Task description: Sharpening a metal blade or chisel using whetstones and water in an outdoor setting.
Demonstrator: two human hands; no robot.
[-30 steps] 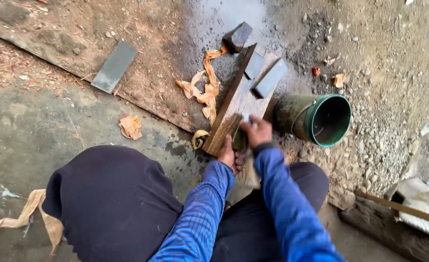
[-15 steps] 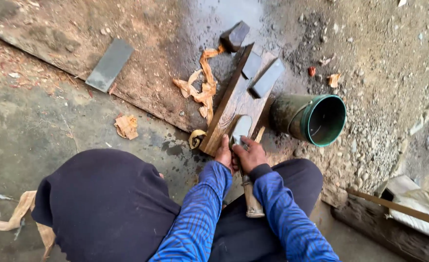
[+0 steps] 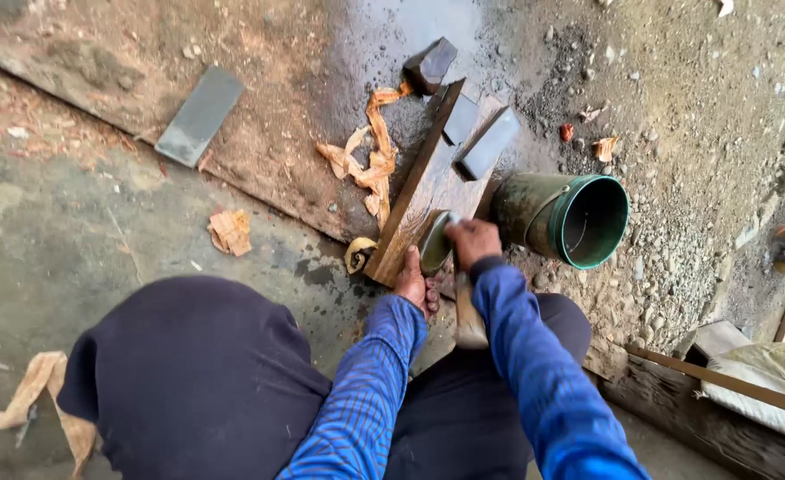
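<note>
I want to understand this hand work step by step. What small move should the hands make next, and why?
Probably a slow push of the metal blade forward along the wet wooden board. The right hand presses on the blade near the board's near end, and the left hand steadies it from below. Most of the board's length lies ahead, up to the grey blocks resting on it.

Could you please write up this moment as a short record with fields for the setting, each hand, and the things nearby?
Setting: person crouched over wet, gritty ground beside a long wooden board
Left hand: resting at the near end of a narrow wooden plank
Right hand: pressing a curved metal blade onto that plank; a wooden handle runs back toward the body
On the plank: two dark grey stones
Nearby: green bucket lying on its side, flat grey stone, curled wood shavings
</note>
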